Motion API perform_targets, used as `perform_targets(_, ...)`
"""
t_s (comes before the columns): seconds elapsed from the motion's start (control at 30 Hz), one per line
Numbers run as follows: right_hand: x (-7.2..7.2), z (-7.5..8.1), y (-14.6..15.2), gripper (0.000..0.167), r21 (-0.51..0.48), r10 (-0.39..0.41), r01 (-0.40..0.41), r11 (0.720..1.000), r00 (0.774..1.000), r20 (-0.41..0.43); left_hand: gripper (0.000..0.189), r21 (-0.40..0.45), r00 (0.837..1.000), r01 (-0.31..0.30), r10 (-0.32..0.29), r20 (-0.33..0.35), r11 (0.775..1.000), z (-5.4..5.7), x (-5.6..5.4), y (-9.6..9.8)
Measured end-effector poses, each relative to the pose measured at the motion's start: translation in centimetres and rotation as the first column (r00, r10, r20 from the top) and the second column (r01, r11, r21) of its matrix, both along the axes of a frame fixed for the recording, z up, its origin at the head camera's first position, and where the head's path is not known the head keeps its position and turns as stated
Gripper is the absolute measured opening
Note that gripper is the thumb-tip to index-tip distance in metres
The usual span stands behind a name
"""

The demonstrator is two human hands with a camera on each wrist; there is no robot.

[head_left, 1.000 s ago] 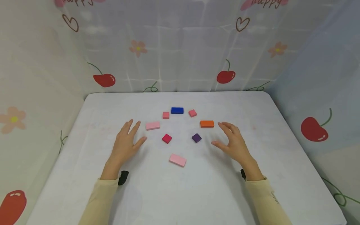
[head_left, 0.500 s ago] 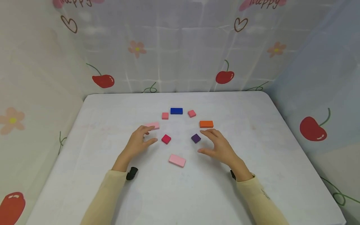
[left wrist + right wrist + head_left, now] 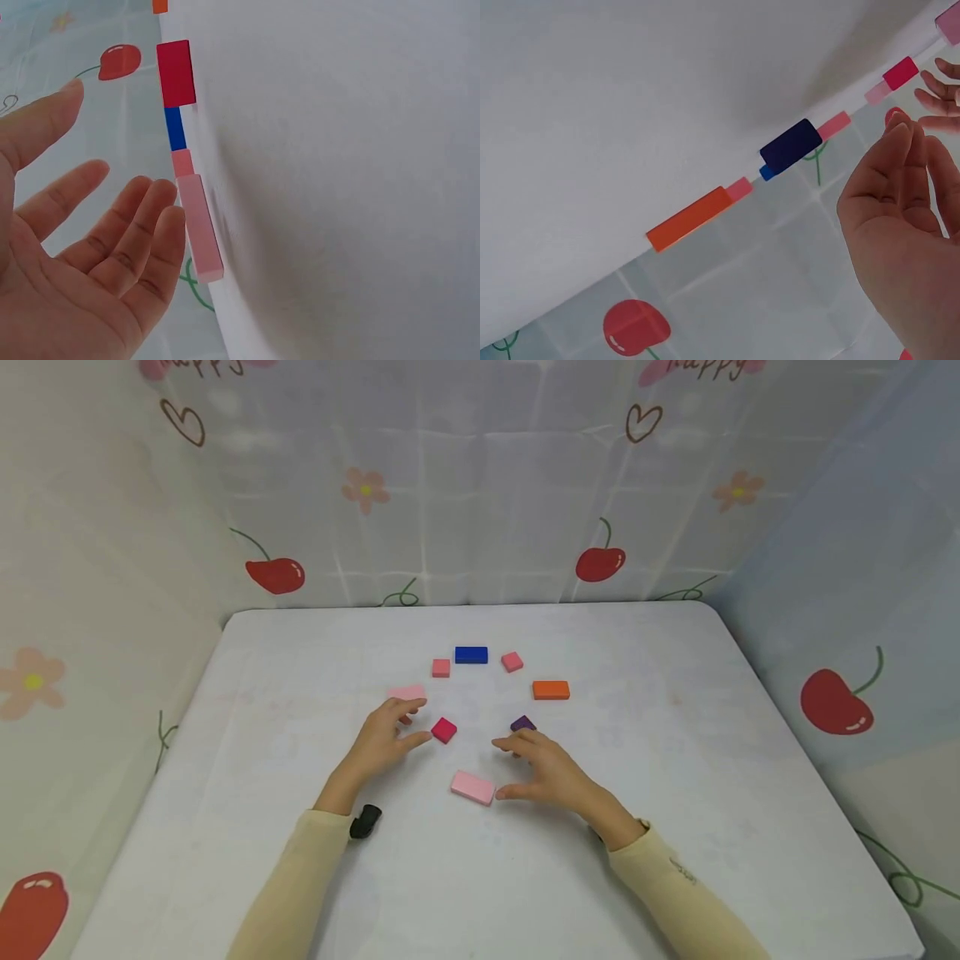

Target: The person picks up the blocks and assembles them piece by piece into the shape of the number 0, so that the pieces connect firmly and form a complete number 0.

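Observation:
My left hand hovers with fingers spread just left of a crimson block. Its fingertips overlap a light pink block in the head view; in the left wrist view the palm holds nothing. On the right, my other hand is over the table with thumb and fingers apart. Its thumb tip comes right at the corner of a nearer light pink block. Behind its fingers a dark purple block is partly hidden. Each block lies flat on the white cloth.
Farther back lie a blue block, two small salmon blocks, one left and one right, and an orange block. A printed curtain rises behind the white table, with similar cloth on both sides.
Both hands have moved inward, the right hand also nearer the body, from beside the orange block to the near light pink block. The blocks have stayed where they were.

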State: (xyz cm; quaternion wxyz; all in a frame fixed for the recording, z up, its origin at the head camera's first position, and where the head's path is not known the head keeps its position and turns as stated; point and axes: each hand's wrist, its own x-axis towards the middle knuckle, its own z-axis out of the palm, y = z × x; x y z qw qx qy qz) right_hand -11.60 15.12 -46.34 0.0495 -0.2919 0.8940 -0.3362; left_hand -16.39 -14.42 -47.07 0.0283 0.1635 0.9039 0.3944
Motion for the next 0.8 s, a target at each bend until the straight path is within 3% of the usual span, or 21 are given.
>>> perform_targets(0.27, 0.1, -0.5, -0.8, 0.059, 0.08, 0.065, -0.069, 0.994, 0.996, 0.053, 0.059, 0.092, 0.993, 0.015, -0.025, 0.112, 0.996, -0.3, -0.6, 0.1)
perform_targets(0.43, 0.4, -0.6, -1.3, 0.052, 0.132, 0.067, -0.076, 0.988, 0.995, 0.076, 0.057, 0.131, 0.988, 0.043, -0.062, 0.145, 0.99, -0.7, -1.2, 0.1)
perform_targets(0.8, 0.6, -0.4, -2.1, 0.048, 0.205, 0.031, -0.045, 0.978, 0.997, 0.072, 0.05, 0.11, 0.969, 0.091, -0.114, 0.218, 0.99, -1.5, -2.8, 0.8)
